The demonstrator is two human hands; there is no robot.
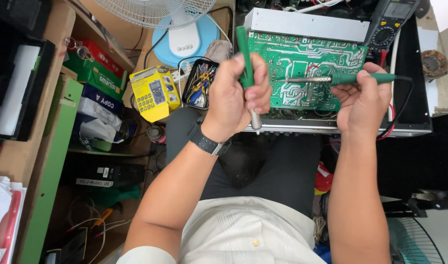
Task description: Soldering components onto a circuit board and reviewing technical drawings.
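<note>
Far to the left of both hands, a wooden shelf [53, 122] holds stacked red, green and blue boxes [94, 73], with a yellow carton [154, 93] picturing a meter lying nearer. Just left of the left hand sits a small black tray [199, 84] full of coloured-handled tools, and above it the blue base of a white fan [185, 36].

The left hand [236, 95], a black watch on its wrist, is closed in a fist around a green desoldering pump [247, 73]: a slim green barrel sticks up above the fingers and a silvery metal end pokes out below the palm.

Between the hands and slightly beyond them lies a green circuit board [302, 68] with pale traces, mounted in a dark chassis with a grey metal plate along its far edge.

The right hand [363, 100] pinches the green handle of a soldering iron [341, 78] between thumb and fingers; the metal shaft points left, level, its tip over the board, and a black cord trails off right. Above this hand rests a dark multimeter [392, 19].
</note>
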